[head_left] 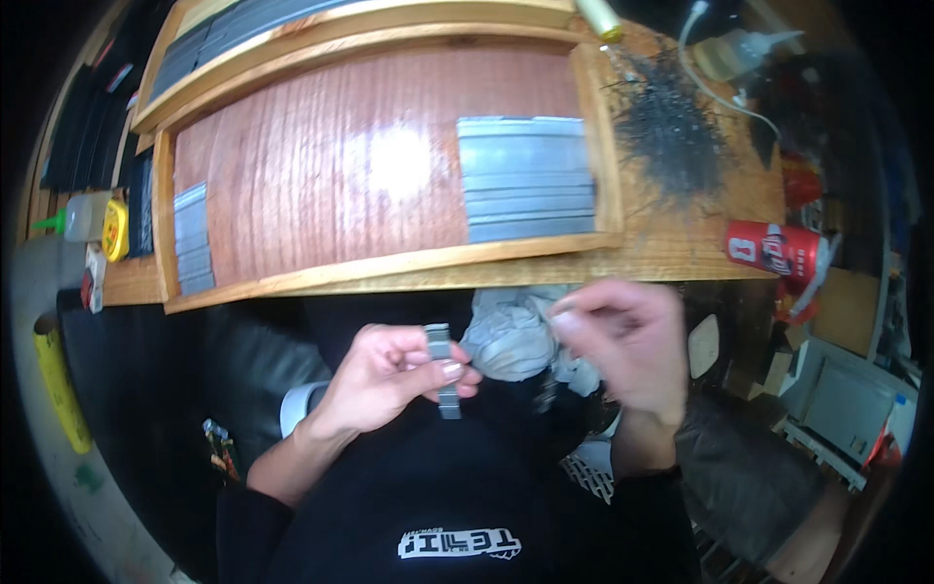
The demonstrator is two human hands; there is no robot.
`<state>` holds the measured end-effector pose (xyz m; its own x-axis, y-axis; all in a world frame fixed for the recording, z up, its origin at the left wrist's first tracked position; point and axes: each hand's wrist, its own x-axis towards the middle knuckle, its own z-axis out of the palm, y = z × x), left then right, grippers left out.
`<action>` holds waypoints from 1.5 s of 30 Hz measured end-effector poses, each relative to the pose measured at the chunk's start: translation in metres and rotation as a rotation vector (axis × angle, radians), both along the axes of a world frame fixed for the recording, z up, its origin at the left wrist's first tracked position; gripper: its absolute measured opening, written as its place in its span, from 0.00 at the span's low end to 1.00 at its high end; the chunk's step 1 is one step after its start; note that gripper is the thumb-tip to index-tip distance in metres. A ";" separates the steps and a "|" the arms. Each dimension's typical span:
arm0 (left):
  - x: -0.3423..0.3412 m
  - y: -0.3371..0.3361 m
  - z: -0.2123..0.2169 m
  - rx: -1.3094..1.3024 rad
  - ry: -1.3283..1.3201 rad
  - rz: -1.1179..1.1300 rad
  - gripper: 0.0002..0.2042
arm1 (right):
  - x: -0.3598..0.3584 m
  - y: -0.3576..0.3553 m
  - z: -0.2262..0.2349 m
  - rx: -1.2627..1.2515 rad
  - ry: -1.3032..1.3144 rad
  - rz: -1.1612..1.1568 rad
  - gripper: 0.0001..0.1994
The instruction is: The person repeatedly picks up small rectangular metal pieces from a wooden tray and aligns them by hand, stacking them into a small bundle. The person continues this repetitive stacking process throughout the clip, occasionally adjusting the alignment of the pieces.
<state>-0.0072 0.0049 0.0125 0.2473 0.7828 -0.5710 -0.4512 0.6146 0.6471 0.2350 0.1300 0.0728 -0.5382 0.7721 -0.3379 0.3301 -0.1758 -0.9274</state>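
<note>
Workbench (681, 243) spans top of view, wooden tray (341, 165) on it. Grey metal strips (525, 180) stacked at tray's right end, smaller stack (192, 238) at left. Dark shavings pile (671, 127) beside tray, red can (773, 248) near bench edge. Grey rag (511, 336) over lap, right hand (623, 346) pinching it. Left hand (389, 375) clamps small grey metal piece (443, 375) upright between thumb and fingers, just below bench edge.
</note>
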 end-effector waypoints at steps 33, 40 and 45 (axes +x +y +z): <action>0.000 0.020 0.014 1.015 0.840 0.003 0.11 | -0.052 -0.042 -0.031 0.408 0.241 0.068 0.16; 0.000 0.052 0.024 1.077 0.920 0.153 0.12 | -0.068 0.005 -0.021 0.669 0.399 0.121 0.15; -0.007 0.053 0.029 0.950 0.870 0.046 0.11 | -0.071 0.005 -0.015 0.655 0.332 0.078 0.13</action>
<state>-0.0142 0.0583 0.0413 0.0396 0.9667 0.2528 0.3288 -0.2515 0.9103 0.1644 0.1351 0.0575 -0.5938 0.7150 0.3692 0.0026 0.4605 -0.8876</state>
